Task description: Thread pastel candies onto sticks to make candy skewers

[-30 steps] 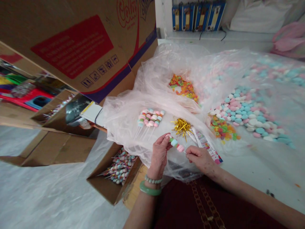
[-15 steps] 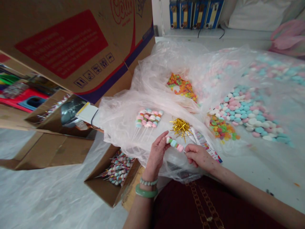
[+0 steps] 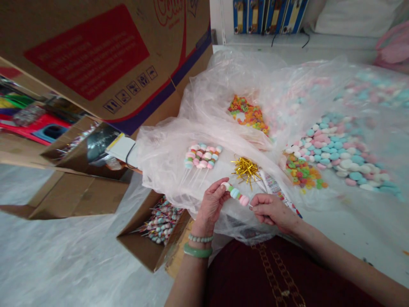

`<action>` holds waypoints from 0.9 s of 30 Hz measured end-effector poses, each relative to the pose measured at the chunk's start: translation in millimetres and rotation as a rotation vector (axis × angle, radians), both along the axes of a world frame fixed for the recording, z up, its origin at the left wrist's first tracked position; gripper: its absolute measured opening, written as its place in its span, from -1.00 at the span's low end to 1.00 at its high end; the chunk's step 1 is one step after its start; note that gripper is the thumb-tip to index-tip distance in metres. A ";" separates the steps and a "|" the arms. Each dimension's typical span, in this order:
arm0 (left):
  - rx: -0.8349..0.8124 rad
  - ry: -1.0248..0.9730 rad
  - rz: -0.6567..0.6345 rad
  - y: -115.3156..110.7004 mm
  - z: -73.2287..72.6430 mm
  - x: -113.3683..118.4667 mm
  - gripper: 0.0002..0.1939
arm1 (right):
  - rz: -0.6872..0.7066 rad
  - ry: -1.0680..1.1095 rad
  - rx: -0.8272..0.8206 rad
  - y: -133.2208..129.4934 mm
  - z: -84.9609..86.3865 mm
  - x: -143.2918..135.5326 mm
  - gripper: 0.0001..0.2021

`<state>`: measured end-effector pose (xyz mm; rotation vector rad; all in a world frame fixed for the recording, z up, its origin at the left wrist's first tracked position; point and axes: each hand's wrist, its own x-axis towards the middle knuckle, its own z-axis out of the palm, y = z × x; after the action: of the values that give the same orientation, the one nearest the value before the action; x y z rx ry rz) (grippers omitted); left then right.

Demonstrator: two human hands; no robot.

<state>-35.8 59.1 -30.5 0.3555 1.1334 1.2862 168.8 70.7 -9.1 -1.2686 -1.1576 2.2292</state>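
Note:
A candy skewer (image 3: 235,193) with white, green, blue and pink pieces is held between my two hands, tilted down to the right. My left hand (image 3: 214,199) pinches its white end between thumb and fingers. My right hand (image 3: 270,209) is closed around the thin stick just past the pink piece. Beyond my hands lies a pile of gold twist ties (image 3: 246,169). To the left of the ties, several finished marshmallow skewers (image 3: 203,156) rest side by side on the plastic sheet (image 3: 166,145), their bare sticks pointing toward me.
Ring gummies lie in one pile (image 3: 251,114) at the back and another (image 3: 303,170) nearer. Loose marshmallows (image 3: 338,149) spread to the right. A large carton (image 3: 105,55) stands at the left; an open box of skewers (image 3: 162,221) sits below the table edge.
The view has shifted slightly, so everything appears a little to the right. Both hands keep their hold on the skewer, which shows little change.

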 end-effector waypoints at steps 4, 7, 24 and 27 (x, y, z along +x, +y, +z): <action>0.029 0.207 -0.011 0.4 3.7 3.6 -0.56 | -0.022 -0.087 0.056 0.5 -1.4 -1.5 -0.89; 0.051 0.379 -0.071 1.2 7.5 4.5 -0.53 | 0.003 -0.196 0.171 0.9 -2.6 -2.8 -0.92; -0.032 0.285 0.114 4.3 5.8 8.7 -0.58 | 0.064 -0.267 0.357 -1.8 -3.5 2.2 -0.87; -0.047 0.290 0.147 4.0 2.5 5.7 -0.58 | 0.056 -0.243 0.319 -3.2 -4.4 3.2 -0.87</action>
<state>-30.0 63.1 -28.1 0.4407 1.4541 1.3631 172.0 67.5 -13.5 -1.4086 -1.5813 1.8642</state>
